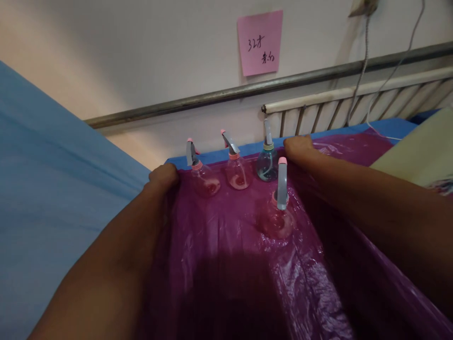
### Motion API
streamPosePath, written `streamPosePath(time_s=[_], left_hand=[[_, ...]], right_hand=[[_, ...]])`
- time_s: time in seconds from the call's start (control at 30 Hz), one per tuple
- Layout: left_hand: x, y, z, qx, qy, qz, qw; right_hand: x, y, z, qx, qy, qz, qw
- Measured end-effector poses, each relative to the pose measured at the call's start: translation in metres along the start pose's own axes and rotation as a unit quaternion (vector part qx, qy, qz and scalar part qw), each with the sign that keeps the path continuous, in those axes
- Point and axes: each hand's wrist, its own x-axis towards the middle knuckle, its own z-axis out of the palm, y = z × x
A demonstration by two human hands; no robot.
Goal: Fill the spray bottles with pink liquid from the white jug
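Observation:
A thin, shiny purple plastic sheet (226,222) is spread in front of me, with a blue cover under its far edge. My left hand (164,177) is closed on the sheet's far left corner. At the far edge, right of the bottles, my right hand (299,145) is also closed on the plastic; its fingertips are hidden. Between my hands stand clear spray bottles with grey triggers: a pink-collared one (207,182) at left, another pink one (239,174) in the middle and a greenish one (267,165) near my right hand. Closer to me, a pink-topped spray bottle (279,222) leans slightly.
A blue curtain (63,179) hangs at the left. Behind the bed run a metal rail (212,97) and a white barred bed rail (318,99). A pink note (261,42) is on the wall. Cords (364,66) hang at right, above a pale yellow cloth (417,151).

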Motion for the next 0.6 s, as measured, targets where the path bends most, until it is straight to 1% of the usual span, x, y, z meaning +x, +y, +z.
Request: streamPosePath(time_s=[0.1,0.2,0.27,0.3,0.33,0.37,0.4,0.43,0.47,0.5,0.53,0.57,0.6], left_hand=[[-0.015,0.000,-0.013,0.001,0.022,0.002,1.000],[-0.043,-0.005,-0.036,-0.009,0.091,0.008,0.996],[-0.073,-0.010,-0.053,-0.045,0.174,0.026,0.983],[-0.091,-0.014,-0.060,-0.066,0.210,0.044,0.974],[-0.112,-0.019,-0.065,-0.088,0.245,0.067,0.963],[-0.135,-0.025,-0.066,-0.106,0.273,0.106,0.950],[-0.161,-0.031,-0.064,-0.121,0.300,0.132,0.937],[-0.187,-0.039,-0.058,-0.135,0.310,0.163,0.927],[-0.214,-0.047,-0.047,-0.150,0.312,0.191,0.918],[-0.241,-0.056,-0.033,-0.164,0.302,0.219,0.913],[-0.265,-0.066,-0.015,-0.175,0.284,0.240,0.912],[-0.288,-0.076,0.006,-0.186,0.256,0.252,0.914],[-0.306,-0.088,0.027,-0.194,0.226,0.253,0.920]], right_hand=[[-0.014,-0.010,-0.006,-0.010,0.028,0.023,0.999],[-0.034,-0.017,-0.016,-0.007,0.049,0.027,0.998],[-0.056,-0.020,-0.025,0.005,0.054,0.025,0.998],[-0.072,-0.022,-0.029,0.013,0.057,0.018,0.998],[-0.092,-0.022,-0.033,0.022,0.059,0.004,0.998],[-0.116,-0.021,-0.037,0.030,0.062,-0.014,0.998],[-0.144,-0.018,-0.040,0.037,0.064,-0.038,0.997],[-0.176,-0.011,-0.042,0.042,0.064,-0.061,0.995],[-0.210,-0.001,-0.043,0.047,0.064,-0.078,0.994],[-0.244,0.013,-0.041,0.053,0.064,-0.095,0.992],[-0.279,0.032,-0.038,0.070,0.078,-0.108,0.989],[-0.310,0.055,-0.032,0.085,0.086,-0.103,0.987],[-0.339,0.080,-0.024,0.093,0.102,-0.080,0.987]])
